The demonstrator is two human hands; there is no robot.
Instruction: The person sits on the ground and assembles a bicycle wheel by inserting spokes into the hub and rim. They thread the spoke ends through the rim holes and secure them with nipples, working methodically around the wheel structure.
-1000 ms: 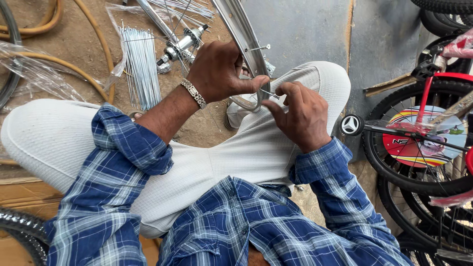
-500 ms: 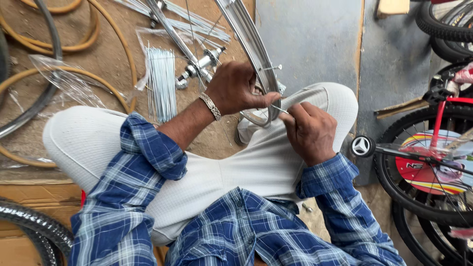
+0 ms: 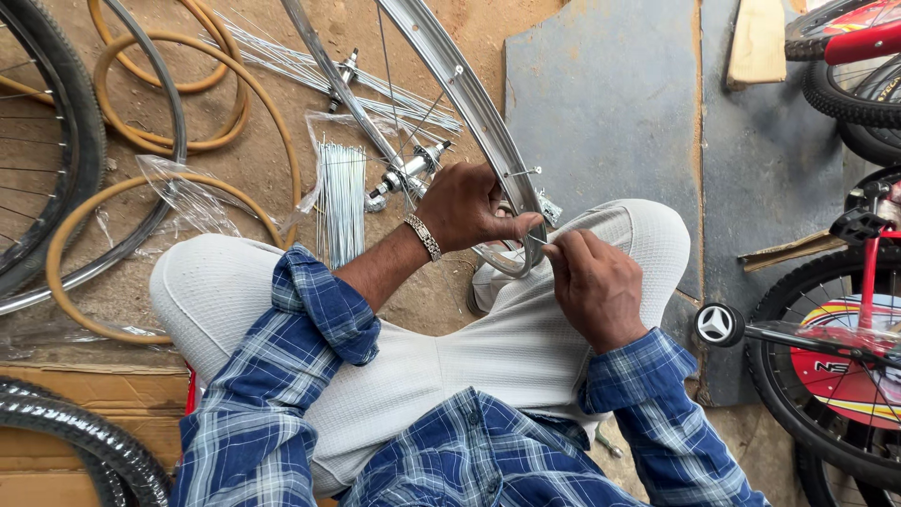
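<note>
Hands unmoved on rim point(image 3: 488, 122); right hand point(image 3: 591, 286) hides spoke tip.

A bicycle repair workshop: loose rims point(image 3: 469, 94), spoke bundles point(image 3: 343, 197), tyres point(image 3: 84, 441) and bicycles point(image 3: 835, 347) crowd the dirt floor point(image 3: 282, 160).

A clear plastic bag point(image 3: 340, 192) holding silver spokes is lying upper centre-left. A second, crumpled clear bag point(image 3: 192, 197) is lying left of it. A round red-yellow-blue decal point(image 3: 849, 361) is showing at right edge.
</note>
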